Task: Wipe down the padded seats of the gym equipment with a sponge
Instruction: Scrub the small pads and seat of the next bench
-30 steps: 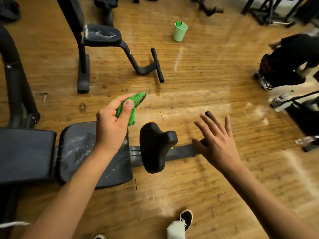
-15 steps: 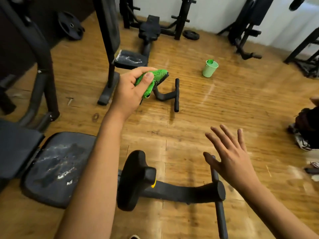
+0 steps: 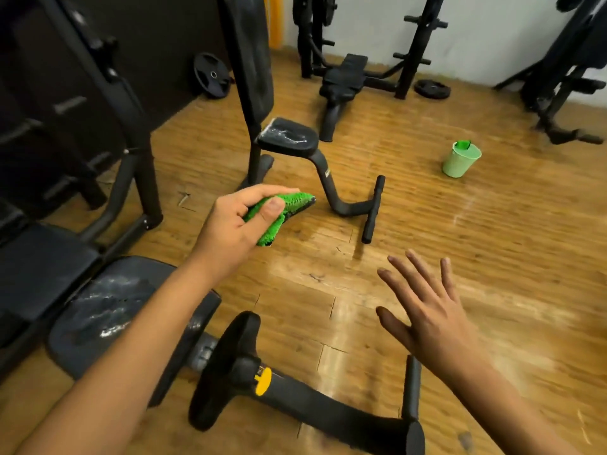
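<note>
Left hand point(image 3: 236, 224) gripping green sponge point(image 3: 282, 211) in air above wood floor point(image 3: 492, 257), right hand point(image 3: 430, 310) spread flat, holding nothing, near padded seat point(image 3: 108, 310) streaked white beneath left forearm, far seat point(image 3: 289, 137) beyond, open floor toward green cup point(image 3: 460, 159)

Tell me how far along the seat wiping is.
The near seat and the upright bench's seat show whitish streaks, so likely wiped. The left hand grips the green sponge in the air; right hand is open. The far bench shows no streaks, probably left.
</note>
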The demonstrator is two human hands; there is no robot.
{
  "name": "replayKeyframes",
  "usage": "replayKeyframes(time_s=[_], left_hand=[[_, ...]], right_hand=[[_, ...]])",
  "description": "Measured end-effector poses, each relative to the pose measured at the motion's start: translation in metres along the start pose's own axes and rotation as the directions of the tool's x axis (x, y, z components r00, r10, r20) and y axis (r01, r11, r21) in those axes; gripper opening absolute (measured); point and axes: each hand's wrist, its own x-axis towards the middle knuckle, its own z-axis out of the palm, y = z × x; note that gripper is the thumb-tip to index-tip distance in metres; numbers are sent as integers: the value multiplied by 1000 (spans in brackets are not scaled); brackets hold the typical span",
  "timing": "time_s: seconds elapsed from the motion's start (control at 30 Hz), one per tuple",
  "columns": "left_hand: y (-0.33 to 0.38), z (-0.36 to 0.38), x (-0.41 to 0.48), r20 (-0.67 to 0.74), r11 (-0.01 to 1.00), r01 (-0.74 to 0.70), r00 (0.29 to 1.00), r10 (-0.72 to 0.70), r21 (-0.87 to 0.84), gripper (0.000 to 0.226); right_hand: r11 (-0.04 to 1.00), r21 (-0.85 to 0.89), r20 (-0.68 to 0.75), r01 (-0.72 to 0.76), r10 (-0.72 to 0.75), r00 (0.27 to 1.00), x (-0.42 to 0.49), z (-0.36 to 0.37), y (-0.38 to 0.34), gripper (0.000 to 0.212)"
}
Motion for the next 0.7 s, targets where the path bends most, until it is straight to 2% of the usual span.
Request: replayKeyframes(time_s=[0.17, 0.3, 0.5, 0.7], left_hand=[[14, 30, -34, -161, 997, 76, 984, -71, 24, 21], [14, 27, -71, -246, 986, 166, 957, -154, 29, 23], [-3, -23, -109, -342, 968, 236, 920, -193, 90, 25], [-17, -86, -135, -394, 955, 283, 891, -227, 91, 23]], right_hand=[[987, 94, 9, 127, -129, 992, 22, 7, 22, 51], [963, 153, 35, 222, -229, 973, 40, 16, 9, 56], [934, 206, 81, 291, -313, 946, 75, 38, -50, 56], [907, 246, 50, 342, -364, 930, 123, 51, -118, 57]])
